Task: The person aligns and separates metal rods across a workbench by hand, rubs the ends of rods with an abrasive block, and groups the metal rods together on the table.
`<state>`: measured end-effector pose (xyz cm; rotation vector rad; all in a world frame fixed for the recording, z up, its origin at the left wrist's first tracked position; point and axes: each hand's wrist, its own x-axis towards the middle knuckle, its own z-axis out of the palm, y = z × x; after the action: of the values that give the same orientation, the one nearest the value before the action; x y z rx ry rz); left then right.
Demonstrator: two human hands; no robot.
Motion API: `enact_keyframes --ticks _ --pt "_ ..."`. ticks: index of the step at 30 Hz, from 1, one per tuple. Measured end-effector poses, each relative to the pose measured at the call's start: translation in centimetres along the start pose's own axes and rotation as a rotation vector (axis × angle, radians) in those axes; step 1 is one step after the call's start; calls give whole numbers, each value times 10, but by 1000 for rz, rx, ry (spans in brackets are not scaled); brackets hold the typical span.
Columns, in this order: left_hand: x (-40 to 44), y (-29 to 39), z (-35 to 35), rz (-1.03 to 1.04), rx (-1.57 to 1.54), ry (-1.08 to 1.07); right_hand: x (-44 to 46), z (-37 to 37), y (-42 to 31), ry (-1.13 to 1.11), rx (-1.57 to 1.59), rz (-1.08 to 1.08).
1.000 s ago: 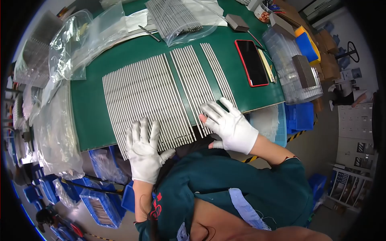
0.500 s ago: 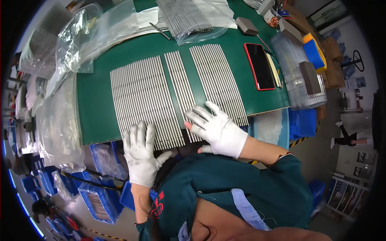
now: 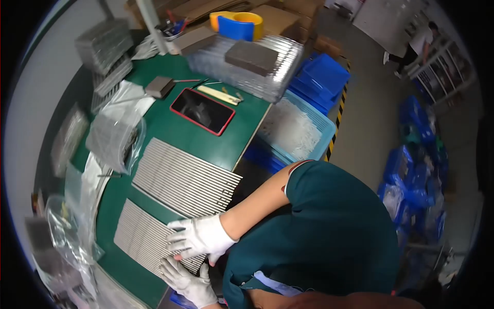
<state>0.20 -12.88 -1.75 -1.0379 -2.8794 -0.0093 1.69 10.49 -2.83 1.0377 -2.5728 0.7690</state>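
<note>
Two flat groups of thin metal rods lie side by side on the green table. My right hand, in a white glove with a bare thumb tip, rests with spread fingers on the near group of rods. Beside it my left hand, also gloved, touches the lower ends of the same group with its fingers apart. Neither hand grips anything. The other group of rods lies beyond my right hand, with a strip of green between the groups.
A red-edged phone lies past the rods, near a grey block and a clear box. Plastic bags line the far side. A light-blue basket stands by the table edge. A person walks in the background.
The view has turned toward the phone's side of the table. The rods that lay in three groups now show as two, the far one wider. My hands have come closer together.
</note>
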Motion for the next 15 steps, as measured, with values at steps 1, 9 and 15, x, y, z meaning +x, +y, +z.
enact_keyframes --ticks 1,9,15 --pt "-1 -5 7 34 8 46 3 5 0 -4 -9 -14" --pt "5 -13 1 116 -58 -65 28 31 -2 -77 -78 -61" --pt "-1 -4 -17 74 95 -112 17 44 4 -9 -225 -19"
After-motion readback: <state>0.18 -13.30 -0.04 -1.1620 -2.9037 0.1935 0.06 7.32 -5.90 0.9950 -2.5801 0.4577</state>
